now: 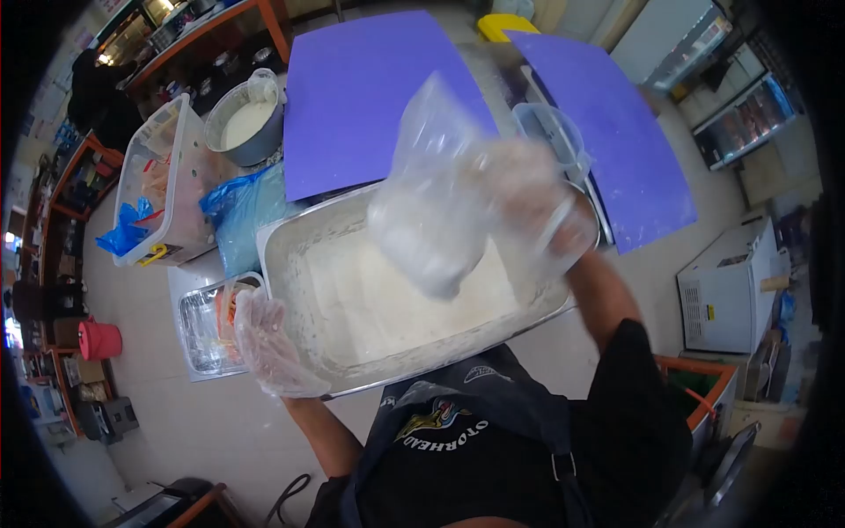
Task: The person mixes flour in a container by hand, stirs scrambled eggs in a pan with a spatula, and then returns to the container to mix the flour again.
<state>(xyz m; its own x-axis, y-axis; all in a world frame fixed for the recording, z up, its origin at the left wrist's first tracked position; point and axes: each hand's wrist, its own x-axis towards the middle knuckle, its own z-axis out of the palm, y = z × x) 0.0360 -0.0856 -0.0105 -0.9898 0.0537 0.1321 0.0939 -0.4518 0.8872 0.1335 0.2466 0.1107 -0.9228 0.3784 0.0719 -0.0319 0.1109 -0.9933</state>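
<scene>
A large metal tray [352, 373] lies before me with a bed of white powder, like flour [387, 308], inside. My right hand [537, 198], in a clear plastic glove, is raised over the tray's right part and smeared by motion. It grips a clear plastic bag [431, 150] whose lower end bulges with white powder above the flour. My left hand [273, 348], also gloved in clear plastic, holds the tray's near left corner; the loose glove partly hides its fingers. Beside that hand is a foil-like tray [198, 321] with orange and white food.
Behind the tray lie two purple boards [370, 97] [616, 141]. A clear container [550, 132] sits at the right board's edge. At left are a blue bag [251, 211], a plastic bin [180, 158] and a pot of white mixture [246, 123]. A person in dark clothing [97, 92] stands far left.
</scene>
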